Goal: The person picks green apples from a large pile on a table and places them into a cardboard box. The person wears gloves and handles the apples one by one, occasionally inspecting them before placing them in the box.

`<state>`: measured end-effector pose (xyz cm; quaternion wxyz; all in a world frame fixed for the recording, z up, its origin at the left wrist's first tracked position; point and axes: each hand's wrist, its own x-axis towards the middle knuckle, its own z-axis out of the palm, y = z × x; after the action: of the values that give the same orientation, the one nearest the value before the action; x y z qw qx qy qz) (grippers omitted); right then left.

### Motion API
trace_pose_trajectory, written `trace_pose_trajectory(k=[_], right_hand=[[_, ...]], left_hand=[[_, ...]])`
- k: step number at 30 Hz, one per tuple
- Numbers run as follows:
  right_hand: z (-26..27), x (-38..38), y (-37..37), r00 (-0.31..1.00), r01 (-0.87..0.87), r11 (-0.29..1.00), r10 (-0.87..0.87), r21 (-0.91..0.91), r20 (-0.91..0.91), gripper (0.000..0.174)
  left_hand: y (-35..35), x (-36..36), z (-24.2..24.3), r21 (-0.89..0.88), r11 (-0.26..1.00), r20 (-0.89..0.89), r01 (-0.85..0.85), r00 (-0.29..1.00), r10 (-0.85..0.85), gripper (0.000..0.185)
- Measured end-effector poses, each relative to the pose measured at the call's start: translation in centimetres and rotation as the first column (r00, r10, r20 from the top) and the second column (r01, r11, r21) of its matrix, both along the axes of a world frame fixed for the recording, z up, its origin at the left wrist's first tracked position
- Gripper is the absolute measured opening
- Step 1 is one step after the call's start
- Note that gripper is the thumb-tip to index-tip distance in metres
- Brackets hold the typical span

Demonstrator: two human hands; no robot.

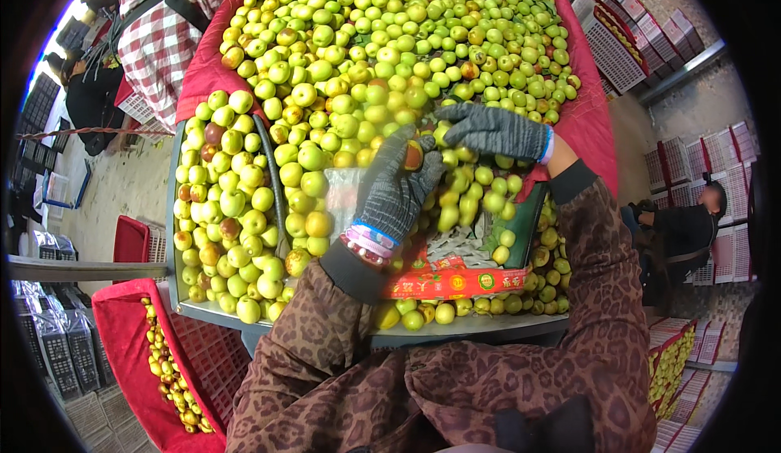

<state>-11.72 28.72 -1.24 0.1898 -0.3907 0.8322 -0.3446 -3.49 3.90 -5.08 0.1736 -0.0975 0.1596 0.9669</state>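
Note:
Green jujubes, a few with brown patches, cover a table lined with red cloth. My left hand, in a grey knitted glove, has its fingers curled around a brownish-red jujube. To its right, my right hand, gloved alike, reaches over the heap with its fingertips at green fruit; whether it grips one is not clear. Below both hands, a red printed box edge borders an opening with grey shredded paper and more jujubes. A clear plastic sheet lies beside my left hand.
A dark curved strip separates fruit on the left. A red-lined crate with browner jujubes stands at lower left. A person in a checked garment is at the table's upper left; another person is at right, near stacked crates.

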Motion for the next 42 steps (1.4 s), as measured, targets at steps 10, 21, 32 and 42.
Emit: trace_pose_trajectory(k=[10,21,32,42], right_hand=[[-3.3,-6.4,6.8,0.6,0.726,0.674,-0.525,0.135,-0.604,0.066],[-2.8,-9.0,5.9,0.544,0.812,0.552,-0.598,0.188,-0.589,0.065],[-2.5,-7.8,-6.3,0.627,0.543,0.801,-0.188,0.251,-0.756,0.064],[-1.7,-9.2,-1.9,0.702,0.677,0.45,-0.159,0.582,-0.694,0.067]], left_hand=[[-0.4,-0.1,0.0,-0.045,0.998,-0.222,0.04,0.974,-0.05,0.044],[-1.0,0.4,1.4,0.061,0.984,-0.224,0.165,0.963,-0.147,0.049],[-0.4,1.0,2.0,-0.449,0.894,-0.396,-0.017,0.9,-0.182,0.039],[-0.5,1.3,1.9,-0.533,0.824,-0.199,0.192,0.918,-0.343,0.03]])
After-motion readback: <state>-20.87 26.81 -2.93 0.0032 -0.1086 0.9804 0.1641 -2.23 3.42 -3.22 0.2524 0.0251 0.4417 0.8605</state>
